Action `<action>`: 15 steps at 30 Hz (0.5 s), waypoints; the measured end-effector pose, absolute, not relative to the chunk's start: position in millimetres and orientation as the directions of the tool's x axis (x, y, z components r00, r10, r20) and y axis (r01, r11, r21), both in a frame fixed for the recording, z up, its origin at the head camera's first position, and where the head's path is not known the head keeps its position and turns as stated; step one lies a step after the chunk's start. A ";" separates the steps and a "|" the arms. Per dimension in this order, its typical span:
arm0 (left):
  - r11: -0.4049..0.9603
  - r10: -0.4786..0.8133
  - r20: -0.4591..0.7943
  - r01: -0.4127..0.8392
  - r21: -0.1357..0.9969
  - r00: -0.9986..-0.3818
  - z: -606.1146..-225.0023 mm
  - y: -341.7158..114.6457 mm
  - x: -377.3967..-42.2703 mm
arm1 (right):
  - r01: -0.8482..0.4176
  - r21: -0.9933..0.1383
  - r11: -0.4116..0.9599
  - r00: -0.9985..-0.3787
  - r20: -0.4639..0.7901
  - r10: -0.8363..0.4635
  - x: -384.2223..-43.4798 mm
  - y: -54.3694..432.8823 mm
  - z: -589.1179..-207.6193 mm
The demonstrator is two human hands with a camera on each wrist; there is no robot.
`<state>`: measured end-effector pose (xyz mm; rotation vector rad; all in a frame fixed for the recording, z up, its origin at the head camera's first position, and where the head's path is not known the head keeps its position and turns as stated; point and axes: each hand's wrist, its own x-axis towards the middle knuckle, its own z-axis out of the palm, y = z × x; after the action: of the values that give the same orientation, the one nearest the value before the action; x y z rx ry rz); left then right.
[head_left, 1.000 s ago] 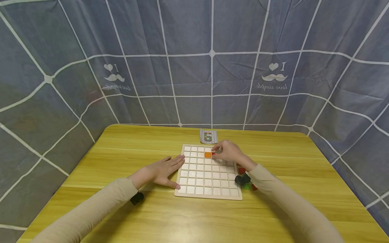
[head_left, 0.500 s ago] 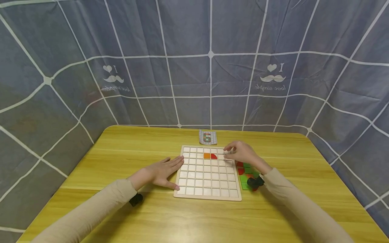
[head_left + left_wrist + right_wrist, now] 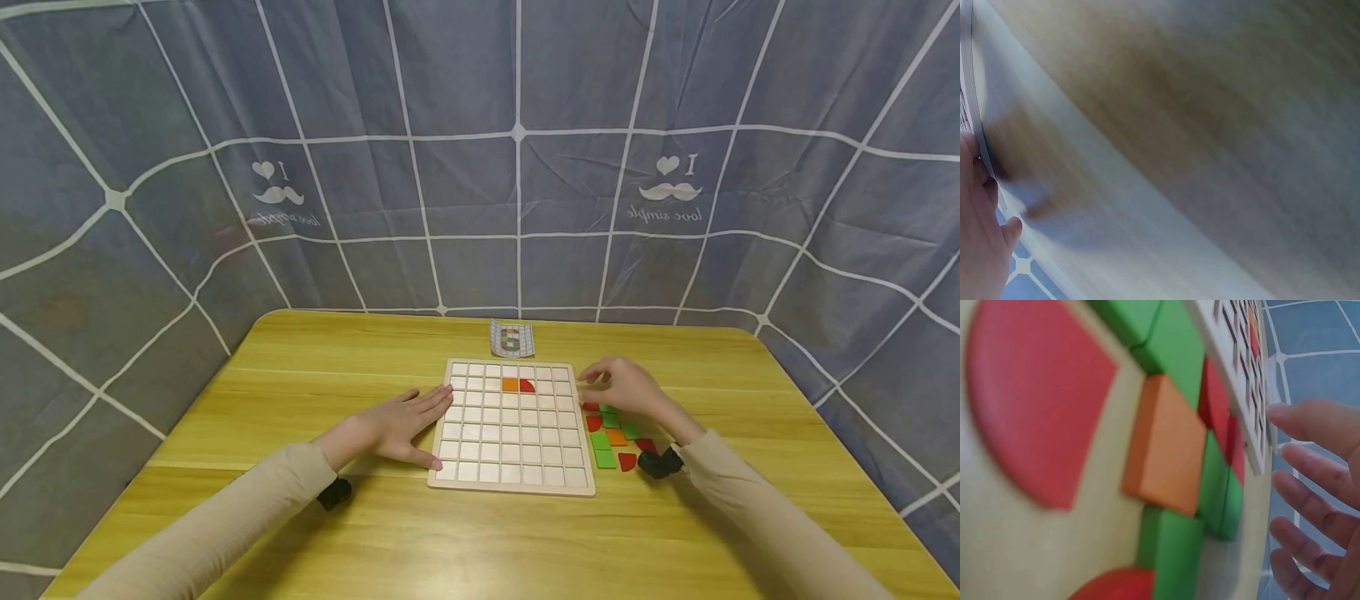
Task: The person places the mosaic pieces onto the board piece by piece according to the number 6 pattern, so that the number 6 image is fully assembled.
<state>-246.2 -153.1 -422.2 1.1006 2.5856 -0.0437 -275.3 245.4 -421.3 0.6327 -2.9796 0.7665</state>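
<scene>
A pale wooden grid board (image 3: 517, 489) lies on the table. An orange square tile (image 3: 510, 384) and a red quarter-round tile (image 3: 527, 386) sit side by side in its second row from the far end. My left hand (image 3: 405, 423) rests with spread fingers on the board's left edge. Off the board's right edge, my right hand (image 3: 626, 390) hovers by the far end of the loose tiles, its fingers loosely bent around nothing. Among those are a green tile (image 3: 606, 458), another orange square (image 3: 1169, 450) and a red quarter-round (image 3: 1035, 394). My right hand hides some of the far tiles.
Beyond the board lies a small printed card (image 3: 512, 339) with a coloured pattern on a grid. The yellow wood-grain table (image 3: 360, 350) ends against a grey curtain (image 3: 480, 192) with white lines.
My right hand has drawn back from the red tile on the board and moved right, past the board's edge to the loose tiles. My left hand stays in place.
</scene>
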 end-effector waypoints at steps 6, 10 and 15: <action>0.697 0.700 -0.311 0.710 0.100 -0.643 -422.6 -153.2 -246.5 | -0.357 -0.474 0.805 -0.927 0.072 -0.369 -268.1 256.1 -425.2; 0.690 0.707 -0.313 0.716 0.110 -0.634 -421.3 -152.8 -246.3 | -0.313 -0.504 0.805 -0.939 0.038 -0.341 -263.8 260.9 -427.3; 0.693 0.704 -0.313 0.712 0.110 -0.637 -420.4 -152.3 -246.0 | -0.289 -0.502 0.815 -0.946 0.017 -0.325 -262.9 264.3 -429.4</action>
<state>-246.0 -152.3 -420.4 1.1135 2.5737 -0.0341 -262.9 264.3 -429.4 0.5175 -3.0588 0.8288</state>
